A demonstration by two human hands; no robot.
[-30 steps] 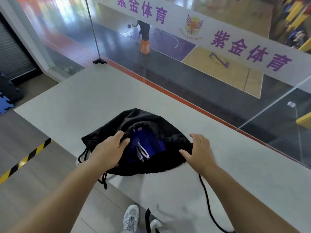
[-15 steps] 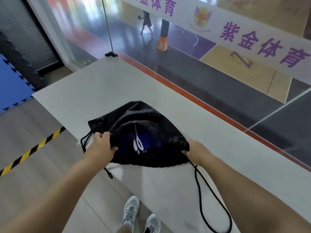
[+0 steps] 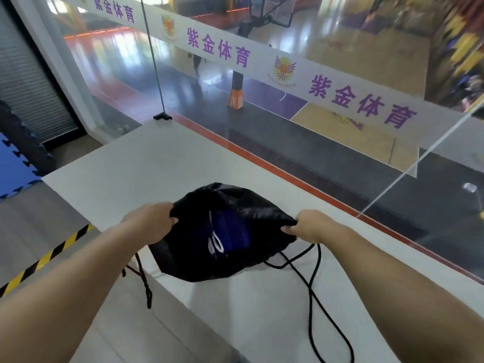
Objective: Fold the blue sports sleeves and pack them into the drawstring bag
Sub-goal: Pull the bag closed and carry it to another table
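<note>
Black drawstring bag flat on white worktop, overhanging near edge, mouth facing the person, long axis running away toward glass wall
Left hand clamped on left mouth rim, right hand clamped on right rim, mouth stretched wide
Blue sports sleeves inside, white loop showing
Bare worktop all round bag; black cords trailing off near edge, both sides
</note>
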